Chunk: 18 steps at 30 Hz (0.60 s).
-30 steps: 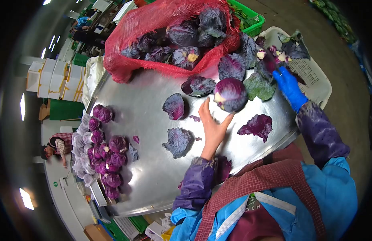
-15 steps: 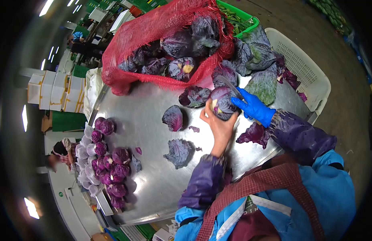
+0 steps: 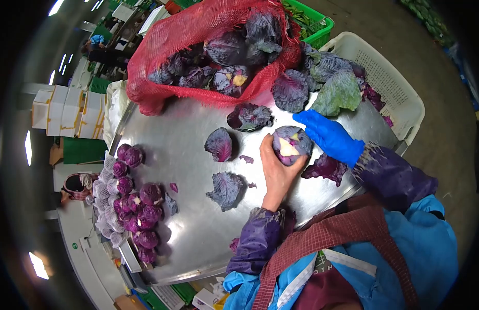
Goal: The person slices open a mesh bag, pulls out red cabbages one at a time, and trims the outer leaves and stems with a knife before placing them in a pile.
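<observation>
My bare left hand (image 3: 279, 172) grips a red cabbage (image 3: 297, 141) from below and the left, its pale cut stem facing up. My right hand (image 3: 331, 135), in a blue glove, is at the cabbage's upper right side with its fingers close together. The knife seen in it earlier is hidden now, and nothing shows it laid down. A loose purple leaf (image 3: 326, 170) lies beneath the glove. More loose leaves, including a curled leaf (image 3: 219, 145) and a grey-purple leaf (image 3: 227, 190), lie to the left on the metal table (image 3: 195, 232).
A red mesh sack (image 3: 167, 57) of cabbages lies at the back. Leaves overlap a white perforated crate (image 3: 399, 77), with a green crate (image 3: 320, 36) behind. Trimmed purple cabbages (image 3: 146, 214) stand at the left beside white foam nets (image 3: 102, 199). Another person (image 3: 79, 186) is beyond.
The cabbage and both hands have shifted slightly down. The cabbage has turned, so its pale stem shows more. The blade, visible beside the glove before, is out of sight.
</observation>
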Tool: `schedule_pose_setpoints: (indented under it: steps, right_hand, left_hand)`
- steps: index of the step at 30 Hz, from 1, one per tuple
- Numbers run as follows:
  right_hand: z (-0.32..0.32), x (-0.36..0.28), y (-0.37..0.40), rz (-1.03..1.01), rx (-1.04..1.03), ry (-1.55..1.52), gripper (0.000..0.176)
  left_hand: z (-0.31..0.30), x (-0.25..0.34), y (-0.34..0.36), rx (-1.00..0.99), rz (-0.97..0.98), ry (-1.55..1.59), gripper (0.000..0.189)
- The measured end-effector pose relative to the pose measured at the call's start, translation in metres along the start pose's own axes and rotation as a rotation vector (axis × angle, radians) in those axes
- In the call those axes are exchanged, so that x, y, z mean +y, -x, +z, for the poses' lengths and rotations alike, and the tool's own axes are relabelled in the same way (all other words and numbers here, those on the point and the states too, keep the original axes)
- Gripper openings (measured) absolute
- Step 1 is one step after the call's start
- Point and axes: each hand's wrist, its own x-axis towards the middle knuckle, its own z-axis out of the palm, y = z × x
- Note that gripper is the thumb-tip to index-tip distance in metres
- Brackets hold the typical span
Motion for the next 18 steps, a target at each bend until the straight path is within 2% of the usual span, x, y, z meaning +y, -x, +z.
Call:
schedule_pose_setpoints:
  steps: [2,3,4,6,7,8,10,11,13,14,16,18]
  right_hand:
    - [-0.017,-0.021,0.007,0.066,-0.214,0.010,0.054]
    - [-0.020,-0.026,0.007,0.094,-0.318,-0.028,0.059]
    - [-0.018,-0.022,0.008,0.099,-0.315,-0.026,0.059]
    - [-0.002,0.002,0.005,-0.017,-0.071,0.093,0.055]
    - [0.002,0.031,0.001,0.336,-0.072,-0.129,0.050]
    - [0.005,0.058,-0.002,0.763,0.104,-0.656,0.048]
    - [-0.018,0.045,0.001,0.275,-0.096,0.064,0.038]
    - [-0.022,0.033,-0.004,0.275,-0.093,0.065,0.038]
    - [-0.017,0.004,-0.004,-0.079,-0.118,-0.108,0.043]
    - [-0.019,-0.002,-0.002,-0.082,-0.119,-0.099,0.043]
    - [-0.020,-0.010,-0.001,-0.057,-0.322,0.171,0.060]
    - [-0.017,-0.004,0.000,-0.090,-0.321,0.183,0.066]
  left_hand:
    - [0.004,-0.005,-0.004,-0.004,-0.114,0.089,0.082]
    - [0.006,-0.006,-0.004,0.008,-0.102,0.066,0.080]
    - [0.007,-0.004,-0.006,0.003,-0.100,0.069,0.080]
    - [0.005,0.001,-0.009,-0.025,-0.122,0.021,0.079]
    - [0.005,0.001,-0.007,-0.026,-0.121,0.016,0.079]
    - [0.005,0.000,-0.004,-0.044,-0.116,0.030,0.081]
    - [0.004,-0.010,-0.012,-0.054,-0.091,0.040,0.083]
    - [0.004,-0.017,-0.015,-0.090,-0.056,0.067,0.085]
    - [-0.004,-0.024,-0.014,-0.244,-0.085,0.076,0.094]
    - [-0.005,-0.022,-0.017,-0.238,-0.081,0.083,0.094]
    - [-0.007,-0.022,-0.024,-0.389,-0.230,0.287,0.099]
    - [-0.003,-0.023,-0.024,-0.372,-0.225,0.275,0.100]
